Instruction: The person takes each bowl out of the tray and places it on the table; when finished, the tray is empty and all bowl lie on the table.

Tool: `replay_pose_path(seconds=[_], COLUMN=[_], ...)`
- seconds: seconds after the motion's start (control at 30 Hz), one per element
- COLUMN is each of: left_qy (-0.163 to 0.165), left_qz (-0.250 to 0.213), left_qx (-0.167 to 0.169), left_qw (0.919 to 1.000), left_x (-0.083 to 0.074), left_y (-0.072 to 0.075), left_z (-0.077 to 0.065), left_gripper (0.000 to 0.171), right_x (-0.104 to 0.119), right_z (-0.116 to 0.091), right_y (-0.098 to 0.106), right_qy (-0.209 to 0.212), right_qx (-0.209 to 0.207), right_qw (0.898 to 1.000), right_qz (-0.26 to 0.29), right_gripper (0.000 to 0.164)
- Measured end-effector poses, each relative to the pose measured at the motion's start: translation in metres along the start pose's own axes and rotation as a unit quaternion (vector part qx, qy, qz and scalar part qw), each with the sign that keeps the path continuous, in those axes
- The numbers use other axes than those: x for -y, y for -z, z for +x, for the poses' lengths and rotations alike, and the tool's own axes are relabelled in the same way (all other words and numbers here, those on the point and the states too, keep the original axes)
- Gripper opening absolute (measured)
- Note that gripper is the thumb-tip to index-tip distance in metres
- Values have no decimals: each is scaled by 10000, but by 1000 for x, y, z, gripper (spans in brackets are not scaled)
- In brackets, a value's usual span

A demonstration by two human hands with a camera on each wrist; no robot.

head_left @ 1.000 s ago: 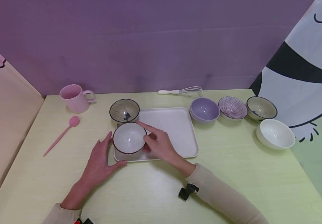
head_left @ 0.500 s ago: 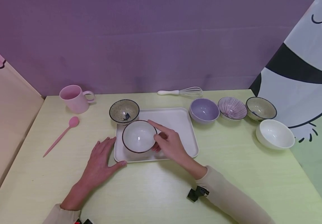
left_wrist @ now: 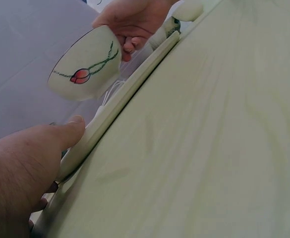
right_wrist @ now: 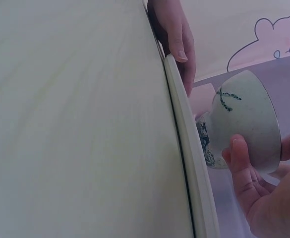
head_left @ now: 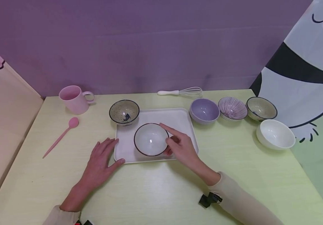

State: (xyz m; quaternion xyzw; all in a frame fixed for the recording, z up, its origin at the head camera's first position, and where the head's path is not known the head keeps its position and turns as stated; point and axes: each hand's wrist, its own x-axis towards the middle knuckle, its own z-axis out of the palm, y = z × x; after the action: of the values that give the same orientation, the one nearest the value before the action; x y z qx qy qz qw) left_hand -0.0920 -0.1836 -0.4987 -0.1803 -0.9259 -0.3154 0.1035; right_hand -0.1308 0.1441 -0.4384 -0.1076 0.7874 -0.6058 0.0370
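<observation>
The left hand (head_left: 101,164) rests at the near-left corner of the tray (head_left: 175,117), its grip apart. Beyond stands the grey bowl (head_left: 124,112). The dark-rimmed bowl (head_left: 151,139) has just moved rightward, away from it, and hangs above the tray's middle, seemingly mid-carry; the right hand (head_left: 182,148) has its grip clamped on the right side. A red bud (left_wrist: 80,76) decorates it; no readable writing shows.
</observation>
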Motion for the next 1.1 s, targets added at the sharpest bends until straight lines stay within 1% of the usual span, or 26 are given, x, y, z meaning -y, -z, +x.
replay_pose_path(seconds=[0.2, 0.37, 0.57, 0.73, 0.93, 1.1], left_qy=[-39, -44, -88, -145, -102, -78], left_qz=[-77, -123, -128, -122, -107, -91], left_qx=[-64, -85, -120, -161, -138, -93], left_qw=[9999, 9999, 9998, 9997, 9998, 9999], left_x=[1, 0, 0, 1, 1, -1], left_y=[-1, 0, -1, -1, -1, -1], left_z=[0, -1, -1, 0, 0, -1], left_gripper=[73, 67, 67, 67, 67, 68], right_x=[1, 1, 0, -3, -6, -8], right_z=[-5, -10, -19, -27, -36, -43], right_y=[12, 23, 37, 43, 51, 59], right_qy=[-123, -123, -185, -177, -89, -152], right_qx=[-71, -176, -338, -469, -525, -635], right_qw=[9998, 9998, 9992, 9987, 9986, 9979], right_qz=[106, 22, -49, -66, -54, 8], right_gripper=[58, 58, 59, 59, 58, 57])
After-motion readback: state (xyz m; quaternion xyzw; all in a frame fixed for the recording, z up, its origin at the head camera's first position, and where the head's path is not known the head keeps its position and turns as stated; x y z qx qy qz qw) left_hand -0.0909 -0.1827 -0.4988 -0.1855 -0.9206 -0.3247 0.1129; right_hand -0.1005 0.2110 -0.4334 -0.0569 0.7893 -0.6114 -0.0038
